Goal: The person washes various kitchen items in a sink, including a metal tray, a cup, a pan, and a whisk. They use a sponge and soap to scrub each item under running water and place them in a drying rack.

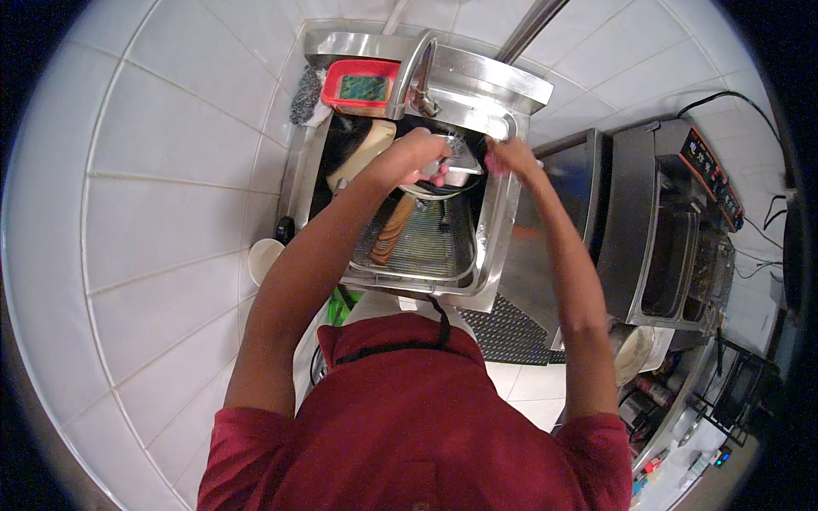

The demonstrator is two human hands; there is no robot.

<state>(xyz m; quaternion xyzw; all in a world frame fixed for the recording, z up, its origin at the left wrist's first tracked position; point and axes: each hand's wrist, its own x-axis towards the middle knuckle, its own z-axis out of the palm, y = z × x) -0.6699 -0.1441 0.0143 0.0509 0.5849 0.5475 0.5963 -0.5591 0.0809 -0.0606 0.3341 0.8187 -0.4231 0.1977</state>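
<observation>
Over the stainless-steel sink, my left hand curls around a small grey object, too little of it showing to name. Beside those fingers is a shallow rectangular metal pan, resting above round cookware in the basin. My right hand is blurred at the basin's right side, its fingers bent; whether it holds anything is unclear. Below my left hand, a wooden handle slants across a ribbed metal rack. A pale curved vessel leans at the left of the basin.
An arched faucet rises at the back, near a red tub with a green scouring pad. A steel scrubber sits in the corner. White tiled wall borders the left; a deep fryer stands right.
</observation>
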